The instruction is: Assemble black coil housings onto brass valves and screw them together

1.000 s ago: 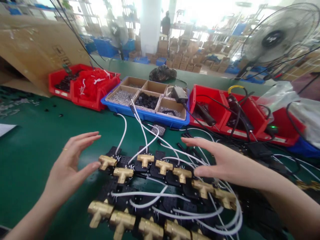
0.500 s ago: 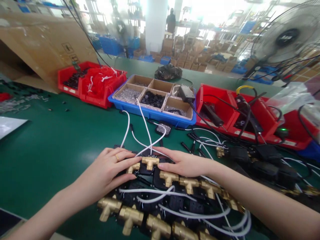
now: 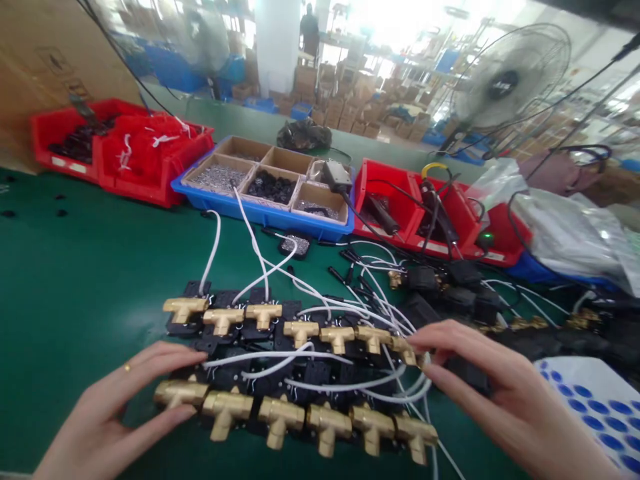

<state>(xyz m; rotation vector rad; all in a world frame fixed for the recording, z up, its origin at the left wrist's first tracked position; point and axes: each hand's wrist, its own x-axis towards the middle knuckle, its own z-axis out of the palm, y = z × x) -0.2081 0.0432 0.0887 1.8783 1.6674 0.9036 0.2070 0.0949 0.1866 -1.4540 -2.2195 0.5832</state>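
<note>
Fittings of brass [image 3: 281, 415], joined to black housings [image 3: 196, 291], lie in two rows on the green counter [image 3: 95, 267], white cables [image 3: 330, 387] looping between. The left hand [image 3: 113, 407] has its fingers spread around the front row's left end. The right hand [image 3: 493, 387] has its fingers at the back row's rightmost fitting; whether they pinch it, I cannot tell.

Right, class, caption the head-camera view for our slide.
Left hand and right hand frame two rows of brass fittings, white cables among them, on a green tabletop.
</note>
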